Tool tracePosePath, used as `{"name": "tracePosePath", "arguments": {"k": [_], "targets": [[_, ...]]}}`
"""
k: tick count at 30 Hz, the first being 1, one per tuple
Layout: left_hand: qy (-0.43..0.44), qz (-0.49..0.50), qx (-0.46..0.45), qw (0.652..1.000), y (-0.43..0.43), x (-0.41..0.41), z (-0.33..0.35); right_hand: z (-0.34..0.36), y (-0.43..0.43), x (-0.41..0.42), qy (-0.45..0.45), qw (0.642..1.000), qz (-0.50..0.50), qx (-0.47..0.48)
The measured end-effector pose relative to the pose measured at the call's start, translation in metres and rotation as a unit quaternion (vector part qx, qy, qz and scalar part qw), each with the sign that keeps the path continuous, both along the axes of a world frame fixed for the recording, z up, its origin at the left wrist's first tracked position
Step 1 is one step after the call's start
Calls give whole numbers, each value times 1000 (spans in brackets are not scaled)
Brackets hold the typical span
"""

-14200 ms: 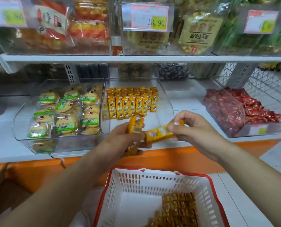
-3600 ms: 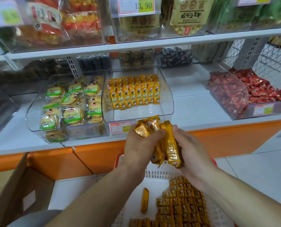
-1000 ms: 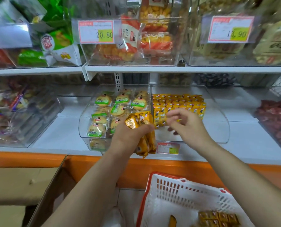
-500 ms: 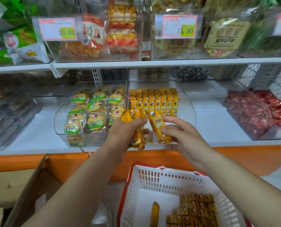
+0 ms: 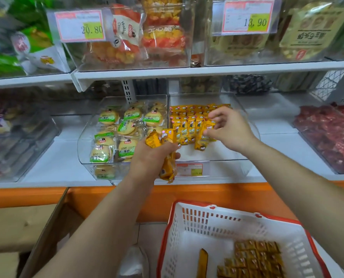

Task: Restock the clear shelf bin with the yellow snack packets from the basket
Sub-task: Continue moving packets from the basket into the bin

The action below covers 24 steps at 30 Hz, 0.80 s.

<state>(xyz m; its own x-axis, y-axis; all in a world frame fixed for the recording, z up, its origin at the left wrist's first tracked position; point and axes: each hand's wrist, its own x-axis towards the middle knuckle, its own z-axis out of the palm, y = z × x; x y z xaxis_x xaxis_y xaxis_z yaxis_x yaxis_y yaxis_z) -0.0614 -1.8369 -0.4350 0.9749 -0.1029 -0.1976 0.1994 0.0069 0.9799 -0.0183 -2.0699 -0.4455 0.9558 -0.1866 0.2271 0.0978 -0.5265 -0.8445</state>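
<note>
Right hand point(image 5: 228, 130), moved forward from left hand point(image 5: 150, 156), is pinching one yellow packet point(image 5: 203, 140) inside clear bin point(image 5: 217, 161); left hand is gripping packet bundle point(image 5: 167, 167) outside.

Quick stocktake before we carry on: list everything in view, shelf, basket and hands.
clear shelf bin: one, transparent, lower shelf centre.
shelved packets: several rows, yellow, standing at the bin's back.
single packet: one, yellow, before those rows.
bunch of packets: a few, yellow, in front of the bin.
basket: one, white with red rim, bottom right.
basket packets: a stack plus one loose, yellow-brown, basket floor.
biscuit packs: many, green-labelled, neighbouring bin left.
red sweets: many, red, bin at right.
price tags: two, pink-yellow, upper shelf bins.
cardboard box: one, brown, bottom left.
left hand: one, grips the bunch.
right hand: one, pinches the single packet.
</note>
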Motion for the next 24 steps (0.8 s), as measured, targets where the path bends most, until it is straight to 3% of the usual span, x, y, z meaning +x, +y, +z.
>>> {"name": "tracePosePath", "arguments": {"k": [7,20,22,24], "targets": [[-8,9,8,1000,16,10,-8,-31,31,77,20,975,7,-220],[-16,-4,4,1000,11,13,-10,-51,36,96,60,961,-11,-269],[-14,-5,-4,1000,12,13,-11,-38,32,77,26,970,-25,-241],[-6,-11,-16,1000,10,13,-11,-24,30,46,-4,989,-23,-147]]}}
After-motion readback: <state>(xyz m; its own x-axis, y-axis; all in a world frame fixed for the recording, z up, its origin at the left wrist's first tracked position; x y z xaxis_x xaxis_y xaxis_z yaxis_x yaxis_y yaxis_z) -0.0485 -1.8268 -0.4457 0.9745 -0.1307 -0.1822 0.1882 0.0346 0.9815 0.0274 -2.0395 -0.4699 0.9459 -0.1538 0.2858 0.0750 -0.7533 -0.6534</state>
